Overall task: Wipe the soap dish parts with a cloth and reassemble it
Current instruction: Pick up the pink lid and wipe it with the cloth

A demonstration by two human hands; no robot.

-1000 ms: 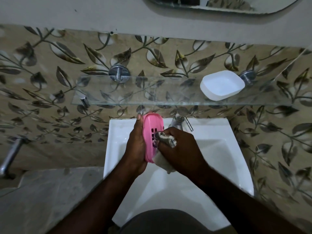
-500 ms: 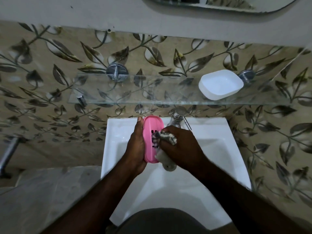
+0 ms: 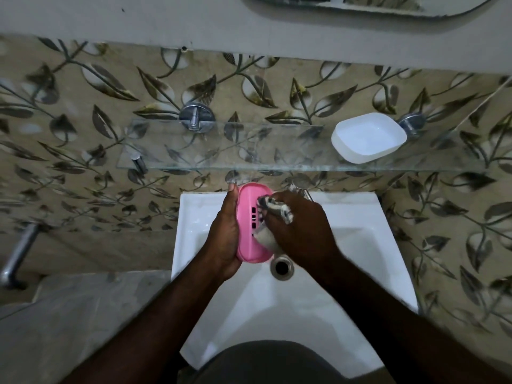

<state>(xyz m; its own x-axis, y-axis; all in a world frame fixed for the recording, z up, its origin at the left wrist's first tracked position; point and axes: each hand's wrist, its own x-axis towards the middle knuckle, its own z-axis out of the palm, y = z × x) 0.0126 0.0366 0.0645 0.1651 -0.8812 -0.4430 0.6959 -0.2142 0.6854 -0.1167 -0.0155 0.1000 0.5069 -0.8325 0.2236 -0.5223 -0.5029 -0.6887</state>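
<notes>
Over the white sink (image 3: 360, 245), my left hand (image 3: 224, 231) grips the pink slotted soap dish insert (image 3: 249, 217) by its left edge, held upright on its long side. A bunched grey-and-white cloth (image 3: 277, 210) is pressed against the insert's slotted face by my right hand (image 3: 302, 231), which covers the insert's right side. The white soap dish base (image 3: 368, 137) sits by itself on the right part of the glass shelf (image 3: 221, 151).
The sink's drain (image 3: 281, 268) lies just below my hands, and the tap (image 3: 300, 187) is partly hidden behind my right hand. A metal pipe (image 3: 16, 253) sticks out at the far left above a grey counter (image 3: 69, 314). A mirror edge (image 3: 388, 4) shows at the top.
My right hand has slid the cloth slightly up along the pink insert, uncovering the drain below. The left hand keeps its hold and the white base has stayed put.
</notes>
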